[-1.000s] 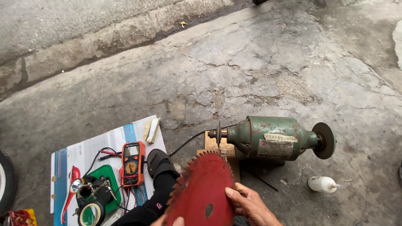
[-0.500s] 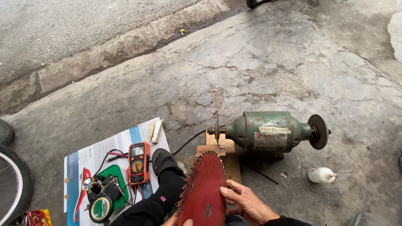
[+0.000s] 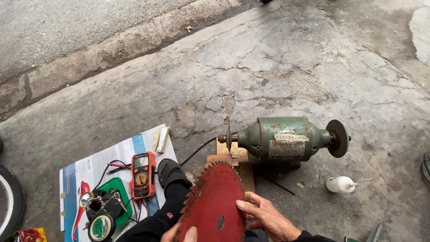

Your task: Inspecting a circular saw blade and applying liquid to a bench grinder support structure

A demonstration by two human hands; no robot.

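- Right now both hands hold a red circular saw blade (image 3: 214,204), toothed rim up, tilted on edge near the frame's bottom.
- Right hand (image 3: 265,216): fingers spread flat over the blade's face and right rim, thumb side below; partly open, pressed on the blade, not a fist.
- Left hand (image 3: 181,234): only a thumb tip and a bit of finger show at the bottom edge, touching the blade's lower left rim; how far it closes, cannot tell.
- Blade's centre hole sits just left of the right hand's fingers.
- Just beyond the blade's top teeth: wooden block (image 3: 233,159), carrying a green bench grinder (image 3: 286,141) lying across, thin disc on its left shaft end, dark wheel on its right end.
- Black cable (image 3: 199,150) runs from the grinder leftward over the concrete floor (image 3: 277,67).
- Right of the right hand, apart: small white bottle (image 3: 339,184) lying on the floor.
- Left of the blade, touching or just beside: person's leg in black with a black shoe (image 3: 171,172).
- Further left: printed paper sheet (image 3: 89,166) with an orange multimeter (image 3: 143,175), green tray (image 3: 117,188), roll of black tape (image 3: 101,227).
- Far left edge: part of a tyre (image 3: 10,201).
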